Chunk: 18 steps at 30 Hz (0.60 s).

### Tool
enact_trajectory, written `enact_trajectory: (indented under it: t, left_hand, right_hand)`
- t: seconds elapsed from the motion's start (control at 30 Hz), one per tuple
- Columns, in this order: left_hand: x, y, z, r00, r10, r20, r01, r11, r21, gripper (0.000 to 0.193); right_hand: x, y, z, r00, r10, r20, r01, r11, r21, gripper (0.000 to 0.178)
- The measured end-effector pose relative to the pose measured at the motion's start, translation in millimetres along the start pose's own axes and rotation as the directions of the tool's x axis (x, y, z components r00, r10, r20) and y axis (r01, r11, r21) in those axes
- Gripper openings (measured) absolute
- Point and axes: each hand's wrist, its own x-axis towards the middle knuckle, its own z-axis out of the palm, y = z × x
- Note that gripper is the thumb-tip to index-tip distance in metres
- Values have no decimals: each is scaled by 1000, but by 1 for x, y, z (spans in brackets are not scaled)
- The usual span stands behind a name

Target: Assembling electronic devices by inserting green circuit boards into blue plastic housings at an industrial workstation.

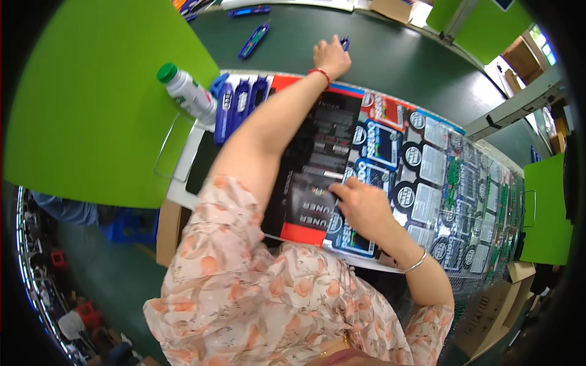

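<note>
My left hand (332, 58) reaches over the far edge of the worktop to the dark green surface beyond. Its fingers are curled around a slim blue handheld device (345, 43), mostly hidden by the hand. Nearer to me, my right hand (365, 206) has thumb and forefinger closed together on a black printed package card (314, 194). Whatever lies between those fingertips is too small to make out. Right of the card, blue-and-white printed cards (381, 145) lie in rows. Blue device casings (242, 97) stand side by side beyond my left upper arm.
A white bottle with a green cap (186, 91) stands by the left green panel (91, 104). Clear blister packs (467, 201) cover the right side. Another blue device (254, 40) lies on the green surface (403, 58). An open carton (497, 305) is at lower right.
</note>
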Motion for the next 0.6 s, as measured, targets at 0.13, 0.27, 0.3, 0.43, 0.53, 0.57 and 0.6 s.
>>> enact_trajectory:
  t: [0.13,0.27,0.3,0.43,0.53,0.57,0.6]
  left_hand:
    - [-73,-18,-126,889,445,110,-389,859,-333,33]
    - [-188,-69,-244,946,296,131,-269,944,-191,22]
    - [-215,-80,-261,971,195,137,-176,974,-139,19]
    - [-299,-123,-263,993,81,85,-93,985,147,41]
    - [-317,-128,-260,995,53,86,-69,980,187,56]
    - [-319,-130,-259,995,19,94,-32,990,140,56]
    - [-319,-132,-259,995,-14,103,4,996,93,56]
  right_hand:
    - [10,6,1,993,-10,-119,9,1000,-10,31]
    - [25,6,-1,997,-19,-71,12,995,-95,34]
    - [26,5,-2,997,-22,-69,15,995,-95,31]
    - [34,1,-3,999,27,-40,-31,993,-115,27]
    - [36,-3,-1,995,63,-78,-71,991,-114,24]
    - [37,-6,0,993,70,-93,-81,988,-131,25]
    - [38,-9,1,991,57,-118,-76,984,-159,26]
